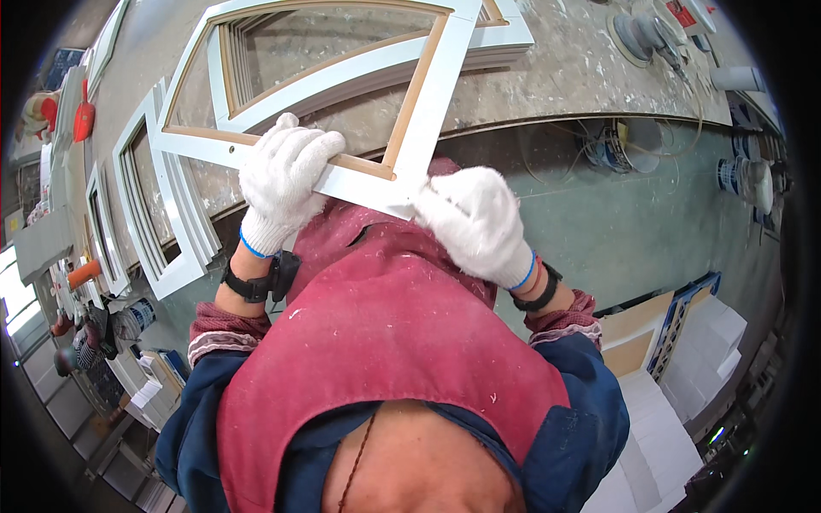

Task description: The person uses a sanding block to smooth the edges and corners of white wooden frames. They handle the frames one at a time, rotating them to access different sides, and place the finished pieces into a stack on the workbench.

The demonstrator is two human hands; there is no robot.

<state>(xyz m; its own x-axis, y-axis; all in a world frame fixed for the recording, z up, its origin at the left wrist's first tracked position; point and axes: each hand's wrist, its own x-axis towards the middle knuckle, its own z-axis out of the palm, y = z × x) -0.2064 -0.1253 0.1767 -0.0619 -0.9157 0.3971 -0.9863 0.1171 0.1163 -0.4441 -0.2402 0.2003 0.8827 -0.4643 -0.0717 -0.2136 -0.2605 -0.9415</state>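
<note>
A white cabinet-door frame (432,111) with a bare-wood inner lip and one curved side is tilted up over the bench edge, its near corner close to my apron. My left hand (286,175), in a white knit glove, is closed over the near rail, fingers on top. At the near right corner, my right hand (479,222), gloved alike, is closed with fingertips against the frame's outer edge. Anything pinched inside those fingers is hidden by the glove. Behind the raised frame, a stack of similar white frames (342,90) lies on the bench.
More white frames (175,248) are stacked at the left. A round-pad sander (631,41) rests on the dusty bench (547,81), its hose trailing toward a bucket (611,147) below. White sheets (697,350) stand at the lower right. A red scoop (84,120) is far left.
</note>
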